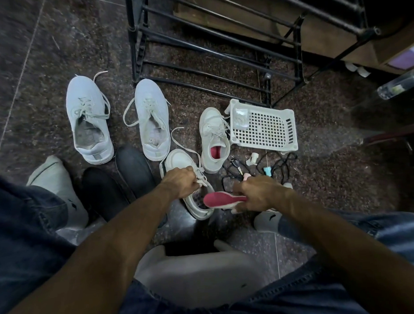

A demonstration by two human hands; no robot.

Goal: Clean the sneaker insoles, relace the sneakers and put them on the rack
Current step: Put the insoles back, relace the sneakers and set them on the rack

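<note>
My left hand [178,182] grips the tongue and laces of a small white sneaker [178,161] standing on the floor in front of me. My right hand [257,194] holds a red insole [222,199] by one end, its other end over the sneaker's heel opening. The matching small sneaker [214,139], with a red insole inside, stands just behind. Two larger pale sneakers [88,120] [153,117] with loose laces stand farther left. The black metal shoe rack [211,51] rises at the back.
A white plastic basket [263,127] lies beside the small sneaker. Keys, a black cord [281,164] and small items are scattered near my right hand. A pair of dark shoes [133,168] sits at my left. A plastic bottle [398,84] lies at far right.
</note>
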